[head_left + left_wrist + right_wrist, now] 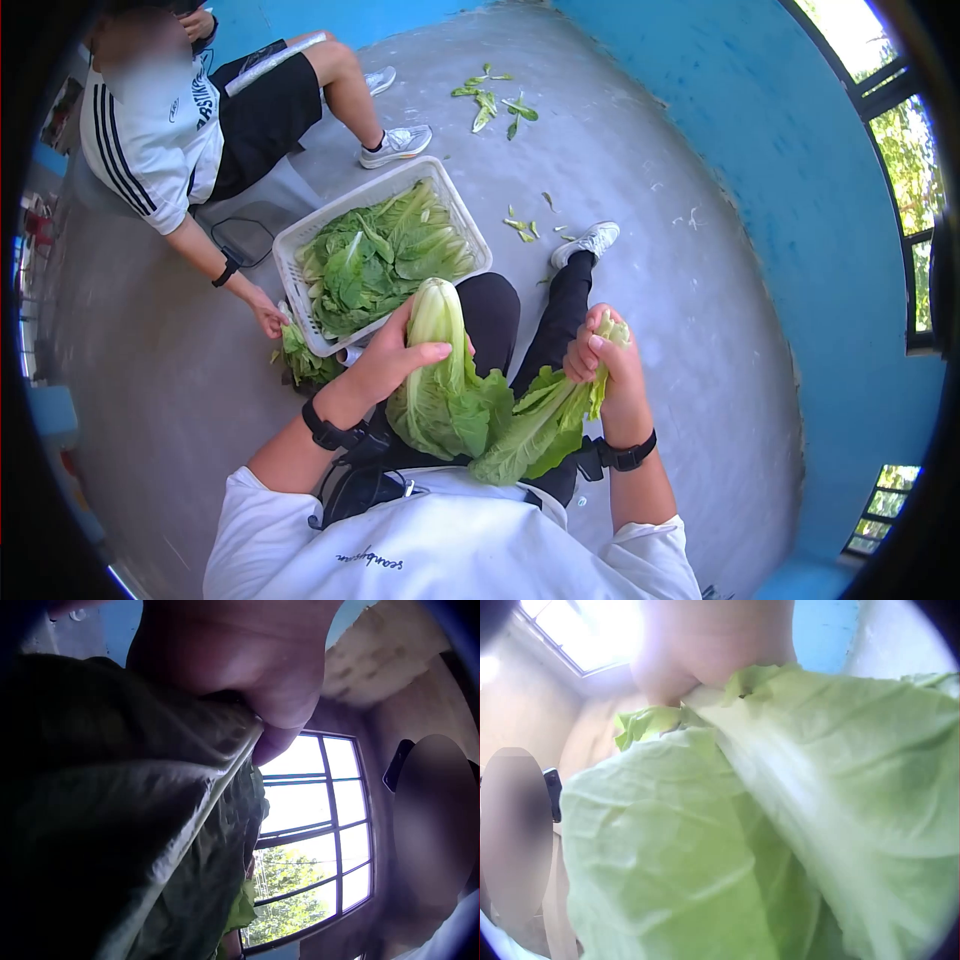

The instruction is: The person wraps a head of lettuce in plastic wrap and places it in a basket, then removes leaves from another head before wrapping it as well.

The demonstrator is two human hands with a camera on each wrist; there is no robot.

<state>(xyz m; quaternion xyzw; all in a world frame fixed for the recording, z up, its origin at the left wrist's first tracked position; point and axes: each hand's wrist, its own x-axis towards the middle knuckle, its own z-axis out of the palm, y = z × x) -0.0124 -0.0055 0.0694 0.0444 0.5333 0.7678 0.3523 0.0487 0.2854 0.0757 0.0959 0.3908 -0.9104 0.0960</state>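
Note:
My left hand grips a head of lettuce in front of my lap, thumb across its pale ribs and the stem end pointing up and away from me. The green leaf tips hang toward my shirt. In my right hand I hold torn lettuce leaves by their pale stem ends, the blades drooping inward until they overlap the head's leaves in the head view. The right wrist view has these broad leaves close up. A dark, shaded leaf fills much of the left wrist view.
A white plastic crate full of lettuce stands just ahead. Beside it, a seated person's hand touches a leafy bunch low by the crate. Loose leaves and scraps lie on the grey floor; a blue wall runs along the right.

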